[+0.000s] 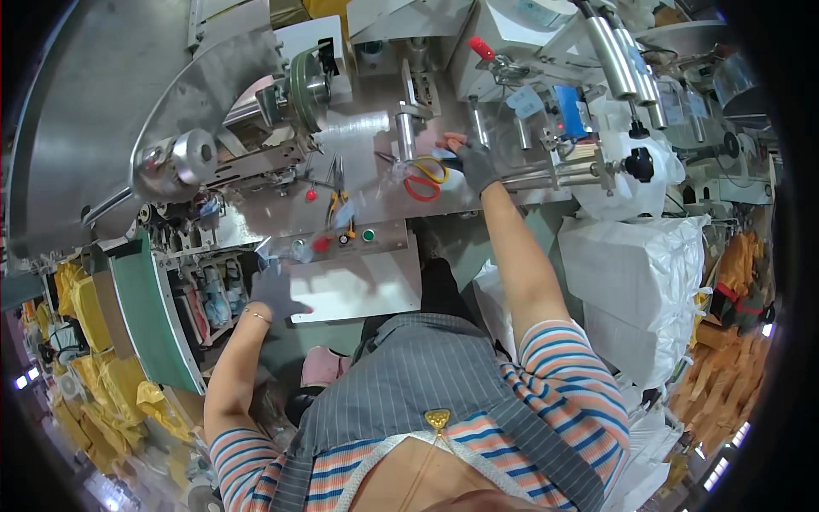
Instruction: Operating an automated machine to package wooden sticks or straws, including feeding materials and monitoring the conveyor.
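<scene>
My left hand (274,292), in a grey glove, is at the left end of a white panel (358,288). Its thumb is spread away from the fingers. Crumpled clear film (275,249) lies just beyond its fingertips. My right hand (474,164) reaches over the metal machine table, its glove leaving some fingertips bare. Those fingers are drawn together near a small pale piece, and what they grip is too small to make out. Beside them lie scissors (423,188) with red and yellow handles. Pliers (339,181) with dark and yellow grips lie farther left.
A control strip with green buttons (368,235) runs along the table's front. Rollers and a metal arm (175,166) stand left, above a green conveyor belt (155,307). Rods with a black knob (639,165) extend right. White plastic-wrapped bundles (636,294) stand on my right.
</scene>
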The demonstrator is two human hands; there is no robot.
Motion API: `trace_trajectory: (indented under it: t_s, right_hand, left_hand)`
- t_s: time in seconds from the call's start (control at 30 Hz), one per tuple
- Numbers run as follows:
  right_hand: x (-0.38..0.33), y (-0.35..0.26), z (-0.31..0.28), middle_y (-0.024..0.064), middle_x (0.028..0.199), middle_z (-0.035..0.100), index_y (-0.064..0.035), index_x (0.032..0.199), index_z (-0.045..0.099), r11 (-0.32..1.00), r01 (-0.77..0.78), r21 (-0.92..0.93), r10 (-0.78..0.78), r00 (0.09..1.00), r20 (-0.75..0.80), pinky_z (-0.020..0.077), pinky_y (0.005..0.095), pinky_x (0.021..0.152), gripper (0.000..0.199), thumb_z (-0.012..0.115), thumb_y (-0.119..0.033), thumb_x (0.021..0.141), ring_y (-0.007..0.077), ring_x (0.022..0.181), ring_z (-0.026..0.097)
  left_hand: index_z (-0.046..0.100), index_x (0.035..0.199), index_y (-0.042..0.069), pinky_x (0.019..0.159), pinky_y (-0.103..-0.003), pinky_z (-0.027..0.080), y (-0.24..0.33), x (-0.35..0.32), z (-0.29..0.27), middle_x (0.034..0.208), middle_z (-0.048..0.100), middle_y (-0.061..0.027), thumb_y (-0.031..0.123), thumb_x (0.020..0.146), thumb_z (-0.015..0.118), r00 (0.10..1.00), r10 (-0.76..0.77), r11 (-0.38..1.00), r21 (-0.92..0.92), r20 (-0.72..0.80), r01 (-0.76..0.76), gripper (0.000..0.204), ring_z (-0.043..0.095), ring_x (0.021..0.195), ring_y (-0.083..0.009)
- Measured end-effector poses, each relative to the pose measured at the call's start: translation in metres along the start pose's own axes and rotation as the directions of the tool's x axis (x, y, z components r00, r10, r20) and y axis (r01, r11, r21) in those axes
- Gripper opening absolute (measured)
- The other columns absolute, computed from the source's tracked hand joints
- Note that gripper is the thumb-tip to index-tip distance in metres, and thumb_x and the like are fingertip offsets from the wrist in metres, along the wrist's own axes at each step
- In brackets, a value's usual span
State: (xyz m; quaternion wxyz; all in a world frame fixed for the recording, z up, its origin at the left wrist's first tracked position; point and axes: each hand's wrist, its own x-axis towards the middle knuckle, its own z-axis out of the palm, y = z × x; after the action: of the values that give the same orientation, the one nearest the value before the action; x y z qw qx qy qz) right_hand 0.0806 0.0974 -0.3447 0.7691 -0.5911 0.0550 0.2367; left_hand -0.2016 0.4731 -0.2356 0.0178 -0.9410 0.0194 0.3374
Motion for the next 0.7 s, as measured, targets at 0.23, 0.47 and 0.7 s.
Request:
trace_trajectory:
  t_s: [0.23,0.47,0.7]
  right_hand:
    - [0.008,-0.001,0.001,0.0147,0.111,0.065,0.0022,0.122,0.054,0.994,-0.094,-0.061,0.105,0.973,0.206,0.0516,0.0277,0.085,0.039,0.057,-0.025,0.094,0.02,0.097,0.064]
    - [-0.006,-0.021,0.002,0.014,0.108,0.066,0.0039,0.122,0.055,0.985,-0.17,-0.025,0.171,0.955,0.244,0.0517,0.0279,0.079,0.04,0.057,-0.024,0.093,0.0167,0.093,0.064]
    - [-0.021,-0.009,-0.011,0.0143,0.096,0.07,0.0067,0.111,0.062,0.96,0.06,-0.275,-0.088,0.992,-0.091,0.0524,0.0278,0.075,0.032,0.059,-0.018,0.09,0.0161,0.084,0.066]
  left_hand:
    - [0.044,0.135,0.002,0.098,-0.039,0.043,0.11,0.142,-0.101,0.132,0.051,-0.0199,0.038,0.08,0.072,0.738,0.058,0.583,-0.577,-0.672,-0.571,0.071,0.052,0.119,-0.0314]
    - [0.062,0.108,-0.004,0.078,-0.028,0.049,0.166,0.255,-0.127,0.103,0.065,-0.0104,0.027,0.077,0.075,0.867,0.424,0.225,-0.897,-0.262,-0.381,0.046,0.061,0.088,-0.0146]
    - [0.068,0.089,0.0,0.07,-0.028,0.05,0.137,0.214,-0.07,0.085,0.068,-0.0054,0.026,0.079,0.072,0.837,0.544,0.242,-0.966,0.056,-0.092,0.029,0.063,0.072,-0.0144]
